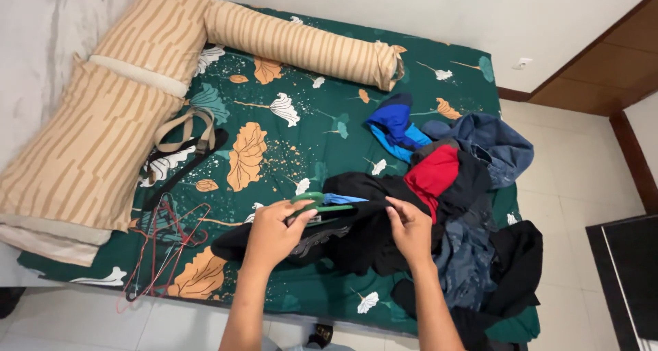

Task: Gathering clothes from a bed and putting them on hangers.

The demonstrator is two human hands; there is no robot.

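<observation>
Your left hand [274,229] is closed around a green hanger [317,203], whose lower part is hidden inside the black garment [356,234] lying on the bed [301,152]. Your right hand [410,227] pinches that garment's edge. The clothes pile [466,186] beside it overlaps, so single pieces are hard to separate.

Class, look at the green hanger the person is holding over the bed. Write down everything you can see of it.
The green hanger looks like thin wire or plastic, with a curved hook at its left end. It lies nearly level above the black garment on the floral bedsheet. The left hand grips it by the hook end; the right hand pinches black cloth at its other end. A light blue strip sits along its bar. Much of it is hidden by cloth.
</observation>
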